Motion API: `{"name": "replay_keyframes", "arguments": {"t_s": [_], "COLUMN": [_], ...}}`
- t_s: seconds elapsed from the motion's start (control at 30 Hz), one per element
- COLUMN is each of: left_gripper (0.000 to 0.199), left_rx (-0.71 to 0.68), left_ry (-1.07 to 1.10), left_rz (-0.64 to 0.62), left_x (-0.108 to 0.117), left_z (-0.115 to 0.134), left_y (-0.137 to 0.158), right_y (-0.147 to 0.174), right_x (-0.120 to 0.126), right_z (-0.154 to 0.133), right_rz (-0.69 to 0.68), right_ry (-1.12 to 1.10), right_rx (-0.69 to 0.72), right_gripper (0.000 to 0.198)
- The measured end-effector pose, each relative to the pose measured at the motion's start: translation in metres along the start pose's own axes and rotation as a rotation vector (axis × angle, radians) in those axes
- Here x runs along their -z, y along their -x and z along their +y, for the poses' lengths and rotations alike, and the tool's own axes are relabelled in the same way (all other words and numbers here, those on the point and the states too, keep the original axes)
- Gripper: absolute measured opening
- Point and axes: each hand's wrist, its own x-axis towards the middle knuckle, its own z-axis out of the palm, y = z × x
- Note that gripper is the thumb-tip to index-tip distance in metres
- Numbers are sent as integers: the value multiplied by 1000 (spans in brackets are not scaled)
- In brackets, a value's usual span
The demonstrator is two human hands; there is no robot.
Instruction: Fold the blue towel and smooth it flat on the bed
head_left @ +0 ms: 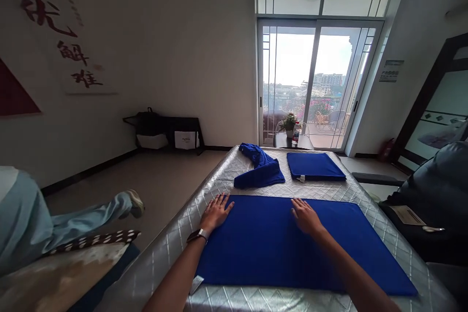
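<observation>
A blue cloth [270, 248] is spread flat in a rectangle on a mattress with a shiny silver quilted cover [215, 298]. My left hand [216, 212] lies open on the cloth's far left corner, fingers spread. Further right, my right hand [305, 215] rests flat at the far edge, its fingers stretched out. A white tag [196, 284] sticks out at the near left corner. Beyond the cloth are a crumpled blue cloth [259, 168] and, to its right, a neatly folded blue cloth [315, 165].
On the left, a person's leg in light blue trousers [87, 217] shows beside a spotted cushion [95, 243]. A dark chair [438, 195] with a booklet [407, 215] stands right. Behind the mattress, a small table [283, 142] holds a potted plant [288, 126] and a bottle [296, 132].
</observation>
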Motion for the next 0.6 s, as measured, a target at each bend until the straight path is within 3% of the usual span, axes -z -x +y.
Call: {"name": "replay_keyframes", "arguments": {"t_s": [0.1, 0.17, 0.23, 0.47, 0.6], "left_gripper": [69, 70, 70, 66, 62], "left_rx": [-13, -24, -35, -83, -67], "left_ry": [4, 2, 0, 16, 13], "left_rz": [-2, -5, -3, 37, 47], "left_x": [1, 1, 1, -2, 3], "left_z": [-2, -3, -5, -11, -9], "left_y": [0, 0, 0, 2, 2], "right_y": [-10, -9, -1, 57, 77], "right_x": [-17, -22, -21, 13, 23], "right_z": [-31, -23, 8, 163, 200], "right_rz": [-77, -98, -89, 69, 84], "right_ry": [-49, -39, -12, 146, 161], "right_rx": [30, 1, -63, -447, -522], "right_gripper": [72, 75, 73, 56, 48]}}
